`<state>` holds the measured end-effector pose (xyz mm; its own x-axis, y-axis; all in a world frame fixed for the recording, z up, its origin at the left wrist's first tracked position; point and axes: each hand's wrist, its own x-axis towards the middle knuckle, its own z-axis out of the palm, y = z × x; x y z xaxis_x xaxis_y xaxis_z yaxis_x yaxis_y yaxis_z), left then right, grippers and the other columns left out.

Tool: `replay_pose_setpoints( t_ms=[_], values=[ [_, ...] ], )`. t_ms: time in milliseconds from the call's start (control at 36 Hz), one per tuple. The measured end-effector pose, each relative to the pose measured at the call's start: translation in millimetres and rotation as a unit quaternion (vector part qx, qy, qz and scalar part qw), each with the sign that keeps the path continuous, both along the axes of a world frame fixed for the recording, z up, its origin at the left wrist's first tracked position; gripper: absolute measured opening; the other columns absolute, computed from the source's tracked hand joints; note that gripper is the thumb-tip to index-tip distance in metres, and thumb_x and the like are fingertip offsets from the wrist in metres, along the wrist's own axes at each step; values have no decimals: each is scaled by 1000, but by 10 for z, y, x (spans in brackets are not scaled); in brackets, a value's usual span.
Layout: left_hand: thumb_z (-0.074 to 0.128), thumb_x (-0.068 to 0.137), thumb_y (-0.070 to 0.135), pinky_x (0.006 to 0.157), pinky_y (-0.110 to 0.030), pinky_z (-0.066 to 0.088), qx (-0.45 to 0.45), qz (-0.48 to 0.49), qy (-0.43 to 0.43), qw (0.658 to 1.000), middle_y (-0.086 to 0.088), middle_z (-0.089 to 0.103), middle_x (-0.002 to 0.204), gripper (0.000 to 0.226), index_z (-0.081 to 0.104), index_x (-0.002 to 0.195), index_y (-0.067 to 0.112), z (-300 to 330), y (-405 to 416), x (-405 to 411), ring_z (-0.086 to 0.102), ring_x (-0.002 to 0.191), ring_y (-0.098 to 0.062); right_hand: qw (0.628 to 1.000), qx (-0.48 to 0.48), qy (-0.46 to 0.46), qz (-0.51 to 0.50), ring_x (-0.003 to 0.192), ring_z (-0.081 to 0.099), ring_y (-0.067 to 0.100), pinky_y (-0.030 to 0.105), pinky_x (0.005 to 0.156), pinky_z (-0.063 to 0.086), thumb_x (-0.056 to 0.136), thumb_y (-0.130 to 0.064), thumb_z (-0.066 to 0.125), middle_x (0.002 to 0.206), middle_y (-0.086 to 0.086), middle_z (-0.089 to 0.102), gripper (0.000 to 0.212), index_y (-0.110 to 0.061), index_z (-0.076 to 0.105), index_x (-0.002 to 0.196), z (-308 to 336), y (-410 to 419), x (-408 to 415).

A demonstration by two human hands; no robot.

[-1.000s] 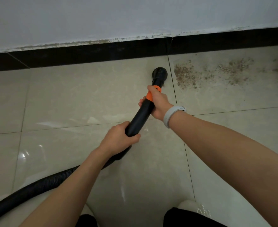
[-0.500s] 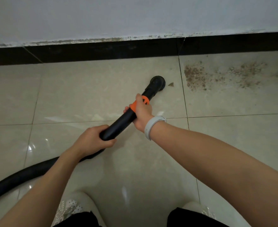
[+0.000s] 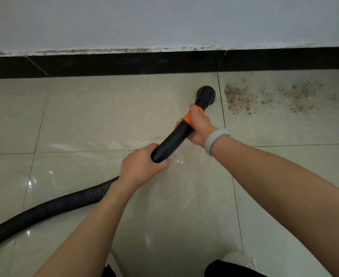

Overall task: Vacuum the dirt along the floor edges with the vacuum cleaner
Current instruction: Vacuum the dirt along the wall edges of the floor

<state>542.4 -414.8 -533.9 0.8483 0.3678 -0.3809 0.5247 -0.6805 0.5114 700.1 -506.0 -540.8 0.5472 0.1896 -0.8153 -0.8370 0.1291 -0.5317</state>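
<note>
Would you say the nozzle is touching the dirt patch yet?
Apart: the head view shows the nozzle left of the tile joint, with bare tile between it and the dirt patch.

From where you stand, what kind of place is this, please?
Probably an indoor room, seen at the foot of a wall: glossy beige tiles, a black skirting under a pale wall. Dirt lies on the tiles, and both hands hold a vacuum tube.
</note>
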Motion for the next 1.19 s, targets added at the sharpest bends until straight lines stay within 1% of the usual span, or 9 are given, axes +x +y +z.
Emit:
replay_pose_setpoints(
  t_ms=[139, 278, 472, 611, 722, 806, 972, 1139, 1194],
  values=[
    [60, 84, 47, 66, -29, 41, 30, 43, -29, 998, 5, 62, 84, 31, 58, 109, 29, 21, -81, 309, 59, 78, -20, 997, -36, -42, 49, 65, 56, 22, 34, 58, 55, 96, -27, 54, 84, 12, 53, 20, -10, 46, 102, 126, 120, 347],
    [60, 83, 44, 64, -28, 39, 44, -31, -10, 999, 6, 61, 83, 28, 58, 106, 27, 108, 94, 557, 58, 76, -19, 998, -46, -38, 3, 68, 59, 22, 35, 62, 57, 96, -31, 53, 86, 11, 55, 34, -9, 46, 120, 76, 82, 470],
    [56, 89, 52, 65, -29, 37, 91, -190, 38, 977, -1, 65, 95, 42, 51, 115, 19, 45, 301, 197, 62, 84, -23, 997, -19, -2, -74, 63, 58, 23, 37, 66, 56, 98, -32, 52, 79, 11, 51, 24, -9, 46, 94, -66, -45, -80],
    [48, 91, 58, 64, -30, 35, 119, -308, 84, 940, -1, 66, 100, 46, 46, 115, 19, 87, 489, -24, 61, 85, -22, 988, -28, 15, -150, 59, 60, 23, 45, 81, 58, 97, -36, 54, 76, 10, 55, 29, -8, 47, 102, -103, -60, -611],
    [47, 89, 61, 66, -30, 37, 113, -350, 86, 926, 1, 65, 103, 48, 47, 116, 21, 107, 577, -91, 61, 89, -21, 981, -36, 19, -188, 59, 60, 22, 42, 78, 57, 98, -35, 52, 73, 9, 55, 27, -11, 47, 87, -55, -95, -811],
    [44, 82, 71, 68, -30, 43, 100, -338, 60, 934, 4, 66, 97, 54, 50, 111, 26, 79, 557, -193, 61, 86, -18, 979, -24, 22, -203, 61, 58, 24, 41, 73, 57, 98, -34, 53, 73, 10, 52, 27, -9, 46, 89, -39, -164, -903],
    [61, 81, 58, 62, -27, 40, 30, -218, 11, 975, 15, 60, 82, 35, 58, 105, 32, -21, 476, -561, 58, 76, -11, 983, -32, 18, -182, 57, 56, 23, 38, 61, 57, 96, -33, 55, 77, 12, 50, 26, -9, 46, 95, -27, -110, -1093],
    [50, 69, 61, 61, -28, 42, 71, -166, 69, 981, 10, 58, 72, 37, 55, 87, 29, -57, 817, -964, 61, 74, -18, 992, -34, 23, -123, 53, 56, 22, 37, 61, 57, 97, -33, 53, 70, 10, 48, 26, -10, 44, 91, -20, 386, -1476],
    [57, 75, 55, 63, -29, 40, 97, -155, 95, 979, 7, 57, 74, 28, 49, 85, 31, -39, 961, -1083, 63, 79, -22, 994, -20, 33, -98, 49, 58, 21, 39, 65, 58, 97, -34, 54, 68, 8, 48, 26, -10, 44, 98, -36, 599, -1618]
  ],
)
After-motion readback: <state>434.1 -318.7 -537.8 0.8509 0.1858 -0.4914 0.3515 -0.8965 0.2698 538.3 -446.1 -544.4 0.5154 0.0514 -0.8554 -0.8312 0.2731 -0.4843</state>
